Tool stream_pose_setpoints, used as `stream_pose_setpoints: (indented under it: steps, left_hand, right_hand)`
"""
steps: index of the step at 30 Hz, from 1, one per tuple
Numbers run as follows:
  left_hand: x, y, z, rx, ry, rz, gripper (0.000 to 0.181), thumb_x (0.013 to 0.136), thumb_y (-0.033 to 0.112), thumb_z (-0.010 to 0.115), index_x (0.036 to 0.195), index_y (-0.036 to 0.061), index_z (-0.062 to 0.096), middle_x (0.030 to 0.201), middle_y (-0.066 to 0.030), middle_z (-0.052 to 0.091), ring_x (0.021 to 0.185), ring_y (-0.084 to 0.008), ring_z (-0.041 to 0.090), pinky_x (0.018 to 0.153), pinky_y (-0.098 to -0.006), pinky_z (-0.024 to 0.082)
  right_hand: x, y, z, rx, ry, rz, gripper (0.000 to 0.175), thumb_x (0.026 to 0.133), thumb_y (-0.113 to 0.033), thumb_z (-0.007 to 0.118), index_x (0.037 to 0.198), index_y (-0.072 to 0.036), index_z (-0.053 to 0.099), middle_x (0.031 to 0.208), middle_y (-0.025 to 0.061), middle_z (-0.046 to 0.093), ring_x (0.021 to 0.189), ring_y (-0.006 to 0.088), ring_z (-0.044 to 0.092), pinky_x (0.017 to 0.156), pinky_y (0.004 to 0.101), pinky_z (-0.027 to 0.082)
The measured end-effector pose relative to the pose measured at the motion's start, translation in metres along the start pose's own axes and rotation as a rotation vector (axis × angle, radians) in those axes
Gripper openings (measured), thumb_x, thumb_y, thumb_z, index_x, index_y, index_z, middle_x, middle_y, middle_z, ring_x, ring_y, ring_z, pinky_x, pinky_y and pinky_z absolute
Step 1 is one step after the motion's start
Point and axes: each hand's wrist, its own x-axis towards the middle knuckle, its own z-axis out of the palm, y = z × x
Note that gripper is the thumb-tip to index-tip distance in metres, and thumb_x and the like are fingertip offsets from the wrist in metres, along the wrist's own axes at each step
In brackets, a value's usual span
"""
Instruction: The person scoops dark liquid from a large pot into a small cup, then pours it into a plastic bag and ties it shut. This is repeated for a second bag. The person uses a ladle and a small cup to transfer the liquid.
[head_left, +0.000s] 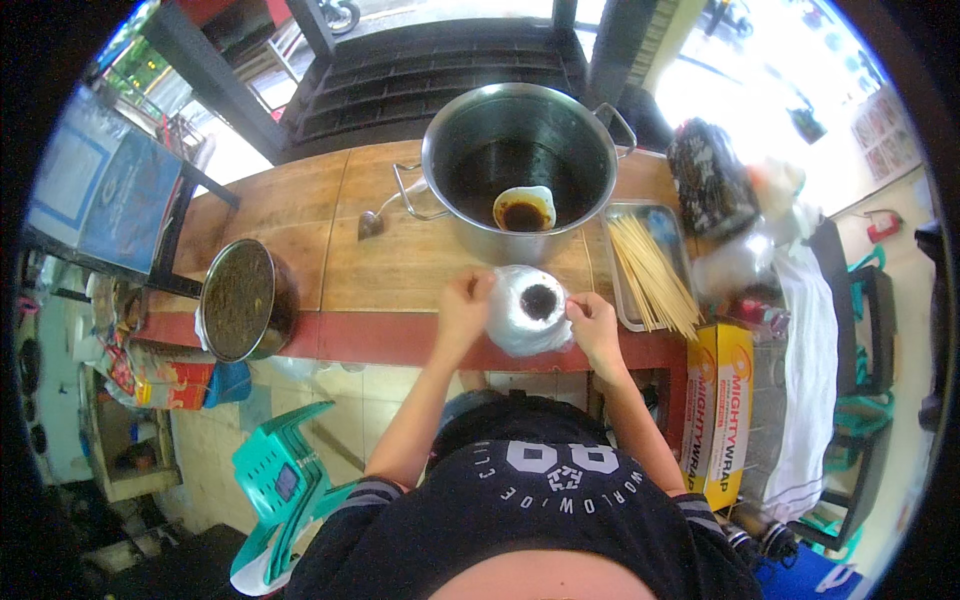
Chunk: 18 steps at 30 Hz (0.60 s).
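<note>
A bulky, rounded thing wrapped in clear plastic (525, 337), perhaps a bag, stands at the table's near edge, with a round dark opening on top. My left hand (466, 300) pinches at its left side with bent fingers; my right hand (592, 319) grips the plastic at its right rim. Just beyond is a large stainless steel pot (487, 232) with dark liquid low inside. A white dipper or cup (523, 208), stained brown, rests in the pot near its front wall.
A metal tray (637, 319) with bamboo skewers (651, 270) lies right of the pot. Left are a ladle (370, 223) and a steel pot of brown contents (238, 300). A yellow cling-wrap box (720, 412) stands at the right; green plastic chairs (281, 465) are lower left.
</note>
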Motion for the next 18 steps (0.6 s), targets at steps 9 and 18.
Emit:
stream_pose_setpoints:
  steps: [9,18]
  left_hand:
    - [0.002,-0.017,-0.002,-0.082,-0.076,-0.185,0.018,0.095,0.012,0.061,0.096,-0.0042,0.067,0.085,-0.0052,0.069,0.071,-0.0127,0.060,0.065,-0.0291,0.048]
    - [-0.009,-0.010,0.000,-0.011,0.034,-0.061,0.010,0.092,0.005,0.064,0.096,-0.0029,0.067,0.084,-0.0060,0.069,0.075,-0.0125,0.061,0.069,-0.0289,0.049]
  right_hand:
    - [0.007,-0.010,-0.003,-0.008,-0.042,-0.037,0.013,0.089,-0.010,0.062,0.091,0.003,0.067,0.074,0.0080,0.064,0.067,0.0146,0.058,0.064,0.0305,0.047]
    - [0.011,-0.046,-0.019,0.087,-0.186,-0.111,0.011,0.092,-0.009,0.060,0.089,0.001,0.062,0.075,0.0009,0.058,0.067,0.0092,0.052,0.059,0.0261,0.042]
